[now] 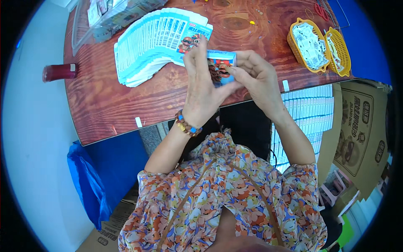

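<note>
One small blue carton (220, 62), tight room to its left

The carton is over the counter (247, 38), short of the near edge. The right hand (262, 77) has its grip clamped on the right end, thumb in front; the left hand (200, 84) is at the left end, thumb spread, and I cannot tell whether that grip pinches. Too hard a right thumb could dent the panel; a slack left side could let it twist loose. The left fingers overlap the end of the fanned row of blue cartons (147, 50) in view, so a bump could set that leaning row sliding. Room opens rightward, up to the yellow basket (292, 42). Toward the person, the counter ends, so a dropped carton could go over the edge.
</note>
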Demonstrator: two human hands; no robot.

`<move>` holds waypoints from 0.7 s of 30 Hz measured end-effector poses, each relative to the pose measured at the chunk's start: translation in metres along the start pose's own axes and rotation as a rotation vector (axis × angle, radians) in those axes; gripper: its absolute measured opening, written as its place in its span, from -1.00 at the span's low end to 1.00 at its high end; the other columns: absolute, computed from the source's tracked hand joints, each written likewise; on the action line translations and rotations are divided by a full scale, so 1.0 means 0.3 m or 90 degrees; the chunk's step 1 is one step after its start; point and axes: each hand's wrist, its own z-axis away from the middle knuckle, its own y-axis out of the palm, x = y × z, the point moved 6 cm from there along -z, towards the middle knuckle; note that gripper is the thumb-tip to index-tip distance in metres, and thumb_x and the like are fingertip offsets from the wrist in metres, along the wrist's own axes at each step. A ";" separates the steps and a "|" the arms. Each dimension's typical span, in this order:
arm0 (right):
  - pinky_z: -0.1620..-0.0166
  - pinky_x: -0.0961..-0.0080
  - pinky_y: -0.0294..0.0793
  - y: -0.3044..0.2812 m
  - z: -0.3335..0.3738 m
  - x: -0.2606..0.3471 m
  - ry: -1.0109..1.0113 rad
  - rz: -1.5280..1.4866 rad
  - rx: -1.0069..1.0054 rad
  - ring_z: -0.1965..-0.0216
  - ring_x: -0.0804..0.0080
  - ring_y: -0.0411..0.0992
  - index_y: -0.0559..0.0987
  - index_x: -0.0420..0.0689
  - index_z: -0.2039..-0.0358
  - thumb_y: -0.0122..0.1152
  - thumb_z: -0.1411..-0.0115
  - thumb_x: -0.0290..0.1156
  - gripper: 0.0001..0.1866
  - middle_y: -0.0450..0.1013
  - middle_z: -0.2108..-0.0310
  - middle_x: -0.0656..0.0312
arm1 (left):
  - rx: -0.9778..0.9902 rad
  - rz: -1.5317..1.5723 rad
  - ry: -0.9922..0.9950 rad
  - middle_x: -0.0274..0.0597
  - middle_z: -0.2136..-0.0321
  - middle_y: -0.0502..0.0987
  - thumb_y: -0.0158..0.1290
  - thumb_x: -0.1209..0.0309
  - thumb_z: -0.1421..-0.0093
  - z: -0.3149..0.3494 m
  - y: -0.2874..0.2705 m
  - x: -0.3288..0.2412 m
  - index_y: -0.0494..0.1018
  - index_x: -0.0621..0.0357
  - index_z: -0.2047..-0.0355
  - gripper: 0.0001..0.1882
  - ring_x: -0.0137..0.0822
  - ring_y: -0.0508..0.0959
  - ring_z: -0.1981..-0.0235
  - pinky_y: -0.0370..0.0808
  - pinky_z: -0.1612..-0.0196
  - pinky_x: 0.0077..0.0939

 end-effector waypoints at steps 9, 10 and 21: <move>0.03 0.59 0.50 0.028 0.037 0.009 -0.042 0.042 0.089 0.10 0.56 0.51 0.40 -0.23 -0.18 0.14 -0.34 -0.50 -0.59 0.57 0.13 0.18 | 0.071 0.059 0.168 -0.11 0.22 0.56 0.24 0.63 -0.05 -0.014 -0.101 -0.025 0.54 0.15 -0.04 -0.52 -0.18 0.59 0.25 0.54 0.24 -0.40; 0.02 0.59 0.46 0.029 0.041 0.005 -0.046 -0.007 0.057 0.09 0.57 0.48 0.37 -0.26 -0.20 0.13 -0.35 -0.49 -0.57 0.55 0.11 0.18 | 0.062 0.061 0.163 -0.10 0.23 0.57 0.25 0.62 -0.04 -0.008 -0.101 -0.013 0.55 0.15 -0.02 -0.52 -0.20 0.59 0.26 0.54 0.25 -0.40; -0.03 0.57 0.45 0.035 0.051 -0.043 -0.021 0.094 0.123 0.03 0.55 0.47 0.38 -0.23 -0.18 0.06 -0.39 -0.44 -0.63 0.54 0.08 0.16 | 0.123 0.267 -0.106 -0.20 0.26 0.58 0.19 0.58 -0.18 0.041 -0.099 0.091 0.60 0.25 0.07 -0.72 -0.46 0.54 0.30 0.47 0.29 -0.58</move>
